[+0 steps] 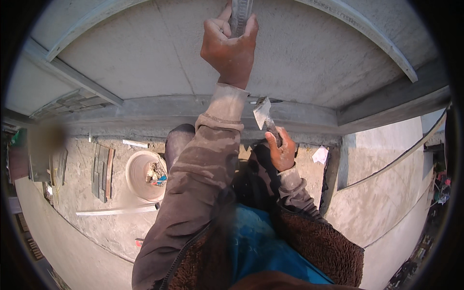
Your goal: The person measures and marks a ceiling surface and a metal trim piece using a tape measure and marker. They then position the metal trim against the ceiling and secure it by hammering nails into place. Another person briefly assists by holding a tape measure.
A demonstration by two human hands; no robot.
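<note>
My left hand [228, 53] reaches far up against the grey wall, its fingers closed round a narrow grey bar with a ridged or notched face [240, 18]. The bar runs out of view at the top edge. Lower and to the right, my right hand [283, 149] grips the handle of a small trowel [262, 113]. Its pale, angular blade points up, crusted with a whitish coating. Just behind the blade, a thin dark object [274, 101] lies on the ledge [295, 113] at the wall's foot.
A round tub [135, 181] with small odds and ends stands on the dusty floor at left. Near it lie dark strips [100, 173] and a long pale bar [116, 210]. A cable [401, 157] hangs at right. Pale strips [377, 36] cross the wall.
</note>
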